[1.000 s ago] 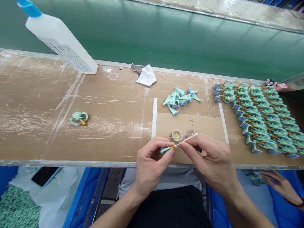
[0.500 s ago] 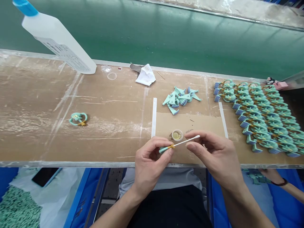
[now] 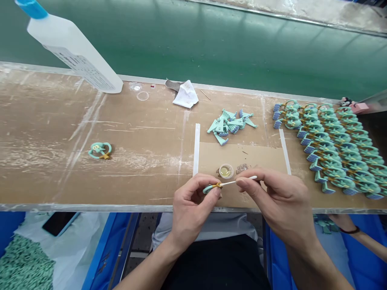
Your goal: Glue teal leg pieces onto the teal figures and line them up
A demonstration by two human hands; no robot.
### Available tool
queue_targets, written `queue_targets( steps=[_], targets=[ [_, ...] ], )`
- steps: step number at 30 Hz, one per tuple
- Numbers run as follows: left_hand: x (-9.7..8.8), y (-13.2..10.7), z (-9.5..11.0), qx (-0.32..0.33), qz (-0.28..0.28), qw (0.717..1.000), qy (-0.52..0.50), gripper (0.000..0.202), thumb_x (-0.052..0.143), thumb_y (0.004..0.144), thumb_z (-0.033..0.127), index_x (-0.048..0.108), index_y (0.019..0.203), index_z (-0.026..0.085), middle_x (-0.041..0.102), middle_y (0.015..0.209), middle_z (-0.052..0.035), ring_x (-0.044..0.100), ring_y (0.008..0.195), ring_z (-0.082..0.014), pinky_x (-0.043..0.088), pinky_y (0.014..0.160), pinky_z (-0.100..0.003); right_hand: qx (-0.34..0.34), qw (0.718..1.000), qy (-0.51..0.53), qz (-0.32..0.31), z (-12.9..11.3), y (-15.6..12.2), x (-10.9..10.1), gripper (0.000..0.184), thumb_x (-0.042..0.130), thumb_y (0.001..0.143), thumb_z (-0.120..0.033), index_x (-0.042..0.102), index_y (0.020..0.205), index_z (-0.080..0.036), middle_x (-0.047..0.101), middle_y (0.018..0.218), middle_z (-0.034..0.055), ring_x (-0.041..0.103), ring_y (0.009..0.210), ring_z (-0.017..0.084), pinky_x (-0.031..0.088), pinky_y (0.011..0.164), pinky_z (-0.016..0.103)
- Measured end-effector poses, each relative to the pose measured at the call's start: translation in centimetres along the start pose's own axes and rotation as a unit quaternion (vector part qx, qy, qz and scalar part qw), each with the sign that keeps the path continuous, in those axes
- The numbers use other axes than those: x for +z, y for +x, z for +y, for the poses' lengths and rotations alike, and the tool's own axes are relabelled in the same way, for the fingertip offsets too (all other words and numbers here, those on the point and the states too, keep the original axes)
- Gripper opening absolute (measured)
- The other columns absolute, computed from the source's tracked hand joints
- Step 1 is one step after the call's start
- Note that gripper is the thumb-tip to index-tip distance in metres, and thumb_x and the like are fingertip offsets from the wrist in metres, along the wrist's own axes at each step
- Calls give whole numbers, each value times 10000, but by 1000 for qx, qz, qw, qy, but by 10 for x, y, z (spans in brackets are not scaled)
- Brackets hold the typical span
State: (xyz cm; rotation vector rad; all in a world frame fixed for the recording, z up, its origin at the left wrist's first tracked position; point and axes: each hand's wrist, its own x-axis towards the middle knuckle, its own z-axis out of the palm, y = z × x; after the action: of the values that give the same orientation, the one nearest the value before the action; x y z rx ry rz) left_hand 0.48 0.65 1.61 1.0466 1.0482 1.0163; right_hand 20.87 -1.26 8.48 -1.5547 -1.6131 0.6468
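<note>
Over cardboard sheet (image 3: 242, 157) — left hand (image 3: 190, 205) pinches teal figurine (image 3: 210, 188); right hand (image 3: 281, 201) grips cotton swab (image 3: 238, 182), tip seemingly on yellow part (image 3: 217, 185).

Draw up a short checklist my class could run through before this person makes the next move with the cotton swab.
1. Left hand pinches the small teal figure: ok.
2. Right hand holds the cotton swab by its stick: ok.
3. Swab's end sits at the figure's yellow part: ok.
4. Swab's end is wet: cannot tell, it is too small to see.
5. Small cup of yellow liquid stands upright on the cardboard sheet, close to the hands: ok.
6. Co-worker's hand stays below the bench, away from this work: ok.
</note>
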Motion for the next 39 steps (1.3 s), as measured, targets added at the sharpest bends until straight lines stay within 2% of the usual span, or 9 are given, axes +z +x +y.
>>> queue_targets(
  steps=[5,9,13,18,28,35,39],
  targets=[
    [1,-1,1,-16,2,1000,-21,59,879,1036,249,884,1009,197,844,955,-62,818,809,-197,649,750,-289,10,999,0,43,-1,-4,3,175,836,1147,-260,852,974,-278,844,850,-27,685,653,156,540,646,285],
    [0,-1,1,-21,-5,1000,-23,72,866,1053,254,878,1009,198,846,938,-59,824,817,-193,652,757,-280,12,999,-10,35,0,-3,5,191,830,1152,-303,869,967,-277,850,827,-9,662,595,162,569,638,301],
    [-1,-2,0,-20,-8,999,-27,77,865,1057,263,878,1018,198,851,941,-64,816,816,-193,652,752,-283,16,999,-23,29,0,-3,7,230,812,1161,-346,886,953,-278,849,800,11,700,606,183,593,639,312],
    [-1,-2,0,-21,-11,999,-22,81,871,1053,272,881,1020,200,847,938,-68,811,822,-203,649,740,-291,14,999,-20,24,0,-3,8,222,813,1156,-328,884,951,-279,887,882,19,718,625,181,589,635,310],
    [-3,-1,-3,-3,-13,1000,-17,77,875,1053,266,898,1018,200,847,982,-79,789,834,-197,630,754,-292,10,1000,5,18,-1,-4,8,175,833,1146,-247,862,976,-279,862,872,-11,736,679,172,596,691,289],
    [-2,-1,-4,12,-13,1000,-17,64,886,1055,256,905,1023,204,850,999,-90,775,846,-206,614,746,-298,-7,1000,-3,13,-4,-4,6,194,818,1161,-248,856,974,-278,862,881,-18,603,562,136,578,674,295],
    [-3,-1,-5,27,-15,999,-9,59,880,1058,245,908,1018,211,858,1025,-96,785,901,-223,614,769,-312,-20,1000,-17,1,-5,-5,3,196,798,1172,-227,852,989,-273,841,850,-19,591,557,140,576,682,302]
  ],
)
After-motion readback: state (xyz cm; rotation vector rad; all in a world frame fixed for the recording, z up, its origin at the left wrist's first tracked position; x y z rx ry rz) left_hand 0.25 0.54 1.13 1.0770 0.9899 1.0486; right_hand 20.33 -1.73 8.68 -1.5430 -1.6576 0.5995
